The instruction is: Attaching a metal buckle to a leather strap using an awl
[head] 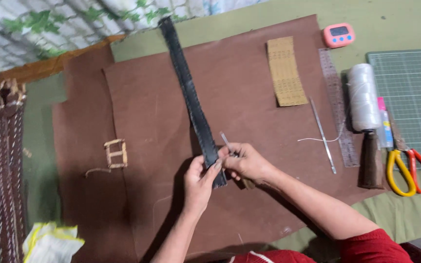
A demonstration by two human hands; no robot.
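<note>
The left hand (198,178) pinches the near end of a long dark leather strap (191,97), which lies across a brown leather sheet (249,87) on the table. The right hand (249,163) has its fingers closed around a thin metal awl (226,142) at the strap's edge.

A single camera, worn on the person's head, looked steeply down on the green cloth-covered bench (391,19) from close above. It faced away from the wearer's body (forearms entered from the lower edge). The large brown leather sheet (249,83) filled the middle, with the two hands near the centre, and the leaf-patterned cloth (49,24) lay along the far, upper-left edge.
</note>
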